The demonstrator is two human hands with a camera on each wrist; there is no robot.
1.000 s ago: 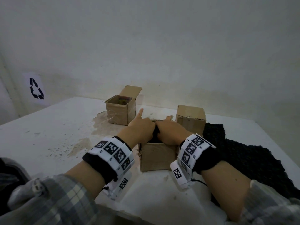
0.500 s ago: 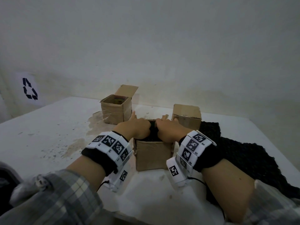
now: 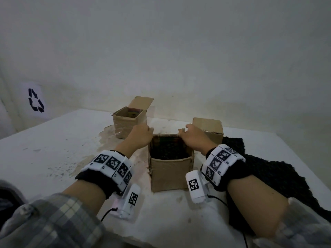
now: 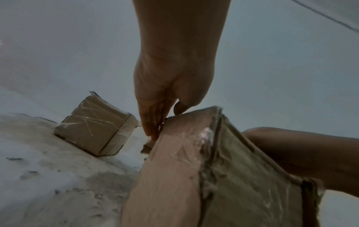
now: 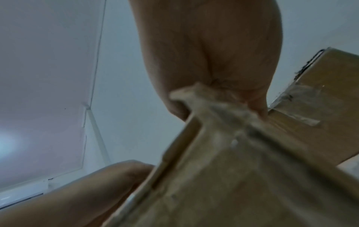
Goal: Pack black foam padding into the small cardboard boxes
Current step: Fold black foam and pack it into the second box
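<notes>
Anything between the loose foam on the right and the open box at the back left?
Yes. The near box, already holding foam, and both hands at its rim, left hand and right hand, sit between the loose foam and the back open box.

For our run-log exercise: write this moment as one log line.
step: foam seated | near box: black foam inside | left hand: pinching far-left corner | right hand: pinching far-right corner | lid flap: not visible
</notes>
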